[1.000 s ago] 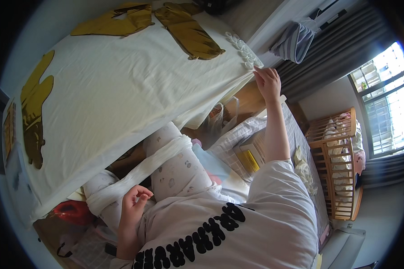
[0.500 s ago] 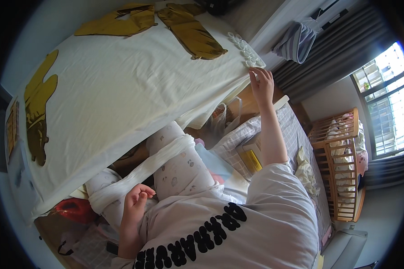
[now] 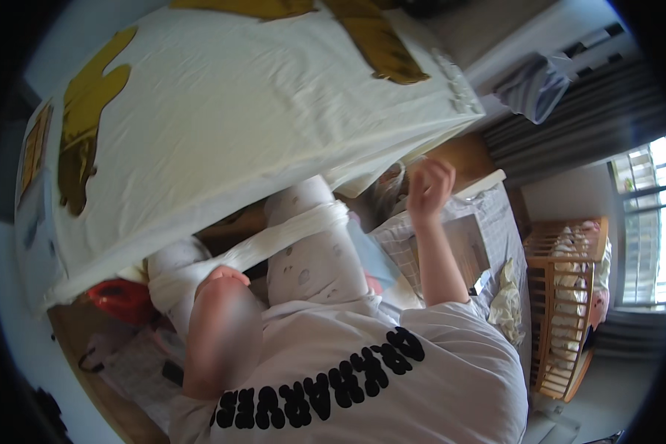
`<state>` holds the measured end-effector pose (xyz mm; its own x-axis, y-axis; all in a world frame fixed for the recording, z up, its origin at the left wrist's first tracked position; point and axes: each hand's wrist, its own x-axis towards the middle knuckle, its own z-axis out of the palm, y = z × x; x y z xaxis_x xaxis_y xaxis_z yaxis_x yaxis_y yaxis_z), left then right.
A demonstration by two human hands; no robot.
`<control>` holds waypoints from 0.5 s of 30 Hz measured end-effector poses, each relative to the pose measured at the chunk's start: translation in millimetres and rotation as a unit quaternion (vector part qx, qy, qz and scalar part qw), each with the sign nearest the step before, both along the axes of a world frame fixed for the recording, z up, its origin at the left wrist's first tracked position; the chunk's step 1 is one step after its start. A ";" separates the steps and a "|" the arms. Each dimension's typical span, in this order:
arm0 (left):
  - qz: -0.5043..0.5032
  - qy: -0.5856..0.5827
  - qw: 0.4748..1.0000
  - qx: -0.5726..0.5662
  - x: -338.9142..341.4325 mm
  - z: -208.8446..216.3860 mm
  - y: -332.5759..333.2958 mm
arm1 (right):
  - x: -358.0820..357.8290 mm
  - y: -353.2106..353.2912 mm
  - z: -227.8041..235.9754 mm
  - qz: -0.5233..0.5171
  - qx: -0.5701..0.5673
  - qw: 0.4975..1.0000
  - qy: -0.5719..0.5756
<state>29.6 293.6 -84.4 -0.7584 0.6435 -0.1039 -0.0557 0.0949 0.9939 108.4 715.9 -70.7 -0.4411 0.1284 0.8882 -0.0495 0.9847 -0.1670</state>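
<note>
My right hand [image 3: 431, 186] is raised off the right end of the white-covered table [image 3: 200, 140]. Its fingers are curled together; anything between them is too small or blurred to make out. Close to my lap is my left hand [image 3: 226, 281], blurred, with curled fingers beside a white cloth strip [image 3: 288, 231] that stretches across my knees. Small white pieces [image 3: 455, 85] lie in rows along the table's right edge. Flat gold foil shapes, like uninflated balloons, lie on the cover: one at the left [image 3: 89, 122], another at the far right [image 3: 381, 44].
Below the table's right end sits a clear plastic bag [image 3: 388, 189]. A checked bed surface [image 3: 492, 214] holds a crumpled cream cloth [image 3: 507, 303]. Further right stands a wooden crib [image 3: 562, 296]. Something shiny red [image 3: 122, 300] lies under the table's left front edge.
My right hand has drawn back from the white pieces at the table's corner, toward me. My left hand has shifted slightly and turned. The whole view has swung.
</note>
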 end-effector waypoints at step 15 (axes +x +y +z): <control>0.153 0.556 0.645 0.502 41.5 140.9 -18.3 | -39.5 -191.4 -54.5 0.280 -0.071 0.895 -0.339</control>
